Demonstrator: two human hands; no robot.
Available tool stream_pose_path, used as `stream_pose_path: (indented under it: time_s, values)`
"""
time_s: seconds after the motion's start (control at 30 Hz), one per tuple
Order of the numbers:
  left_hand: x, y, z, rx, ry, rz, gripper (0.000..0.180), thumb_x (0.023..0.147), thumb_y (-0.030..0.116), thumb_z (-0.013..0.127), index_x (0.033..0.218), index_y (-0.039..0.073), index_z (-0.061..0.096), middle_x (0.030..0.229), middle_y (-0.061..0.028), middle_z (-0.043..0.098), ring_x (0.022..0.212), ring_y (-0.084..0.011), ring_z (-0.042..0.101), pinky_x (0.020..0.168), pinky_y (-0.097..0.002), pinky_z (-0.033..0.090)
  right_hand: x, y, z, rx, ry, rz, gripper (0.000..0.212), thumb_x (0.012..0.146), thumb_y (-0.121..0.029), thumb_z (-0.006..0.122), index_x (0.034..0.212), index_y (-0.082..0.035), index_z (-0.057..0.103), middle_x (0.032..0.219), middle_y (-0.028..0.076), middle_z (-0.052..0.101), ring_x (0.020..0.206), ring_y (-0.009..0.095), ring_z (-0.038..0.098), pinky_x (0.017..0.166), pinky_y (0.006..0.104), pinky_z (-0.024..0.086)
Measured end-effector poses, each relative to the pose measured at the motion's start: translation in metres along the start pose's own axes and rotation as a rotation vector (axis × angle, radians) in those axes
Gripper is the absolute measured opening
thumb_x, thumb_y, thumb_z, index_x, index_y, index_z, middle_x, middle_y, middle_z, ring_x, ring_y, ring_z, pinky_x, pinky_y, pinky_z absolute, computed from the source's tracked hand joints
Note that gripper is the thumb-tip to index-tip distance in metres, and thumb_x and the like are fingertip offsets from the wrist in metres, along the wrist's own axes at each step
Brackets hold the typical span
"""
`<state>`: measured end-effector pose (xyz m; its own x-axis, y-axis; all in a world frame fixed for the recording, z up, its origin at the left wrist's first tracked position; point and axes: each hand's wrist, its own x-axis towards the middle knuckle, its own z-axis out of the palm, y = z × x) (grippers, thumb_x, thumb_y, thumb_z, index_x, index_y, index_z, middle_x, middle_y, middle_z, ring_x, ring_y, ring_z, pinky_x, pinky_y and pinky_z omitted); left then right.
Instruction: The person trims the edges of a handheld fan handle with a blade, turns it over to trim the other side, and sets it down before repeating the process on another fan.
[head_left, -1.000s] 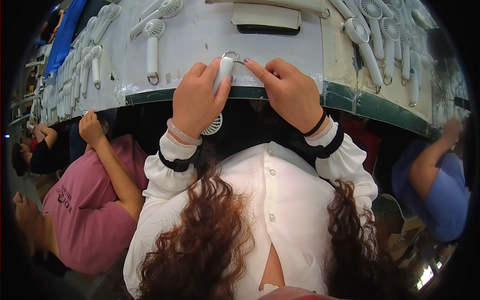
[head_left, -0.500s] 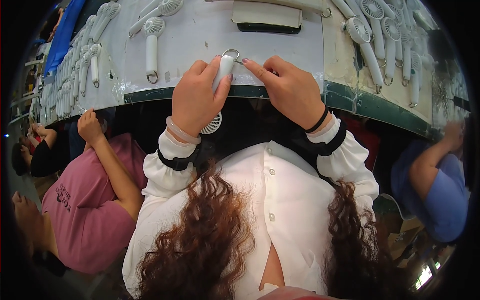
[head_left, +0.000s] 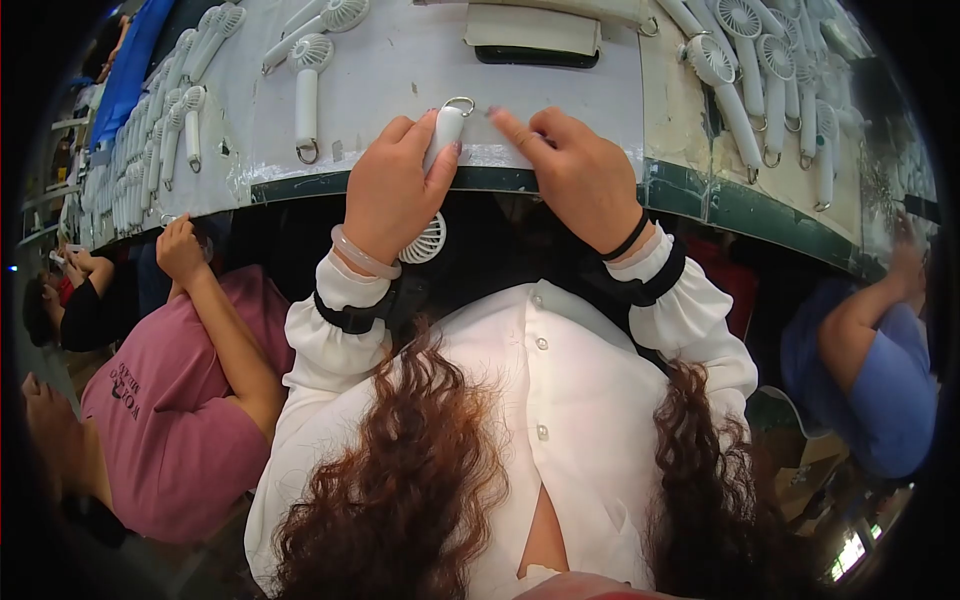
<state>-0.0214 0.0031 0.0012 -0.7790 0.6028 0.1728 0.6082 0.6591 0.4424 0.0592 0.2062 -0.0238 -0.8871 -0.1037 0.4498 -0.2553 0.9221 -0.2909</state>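
My left hand (head_left: 395, 190) is closed around the handle of a white handheld fan (head_left: 447, 130). The handle's end points up and away from me, and a metal split ring (head_left: 460, 104) stands on it. Below my wrist the round grille of the fan (head_left: 425, 240) shows beyond the table edge. To the right of the ring is my right hand (head_left: 585, 175), its index finger pointing toward it across a small gap. That fingertip is smeared by motion, the other fingers are bent, and whether they pinch anything is hidden.
The white table (head_left: 400, 60) has a dark green front edge (head_left: 300, 188). White fans (head_left: 307, 100) lie at left, more fans (head_left: 770, 80) are piled at right, and a black-edged box (head_left: 535, 45) sits at the back. Co-workers in pink (head_left: 185, 400) and blue (head_left: 870, 380) sit on either side.
My right index fingertip has drawn slightly back from the ring, leaving a gap. My left hand still holds the fan in nearly the same place.
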Motion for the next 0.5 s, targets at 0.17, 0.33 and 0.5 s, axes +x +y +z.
stream_pose_path:
  time_s: [0.17,0.33,0.5]
  values:
    - [0.001,-0.01,-0.007,-0.496,-0.189,-0.094,0.032,0.095,0.023,0.059,0.119,0.002,0.061,0.085,-0.0087,0.058,0.072,-0.0188,0.06,0.064,-0.0345,0.05,0.008,0.009,0.005,0.481,0.139,0.132,0.048,0.09,-0.003,0.061,0.137,-0.013,0.055,0.089,0.006,0.061,0.072,0.012,0.058,0.056,0.023,0.046]
    - [0.003,0.007,-0.022,-1.259,-0.38,-0.361,0.037,0.099,0.023,0.054,0.129,0.003,0.054,0.089,-0.0068,0.059,0.075,-0.0116,0.059,0.064,-0.0267,0.051,0.025,0.006,-0.002,1.257,-0.049,0.366,0.046,0.096,-0.008,0.059,0.141,-0.008,0.049,0.092,0.004,0.062,0.073,0.006,0.053,0.056,0.0185,0.042]
    - [0.008,-0.011,-0.017,-1.69,-0.59,-0.327,0.046,0.101,0.021,0.047,0.142,0.003,0.04,0.098,-0.0096,0.061,0.079,-0.0112,0.058,0.065,-0.0212,0.052,0.029,0.0,-0.008,1.402,-0.049,0.446,0.044,0.098,-0.009,0.057,0.141,-0.006,0.047,0.092,0.001,0.061,0.075,0.003,0.053,0.053,0.0155,0.037]
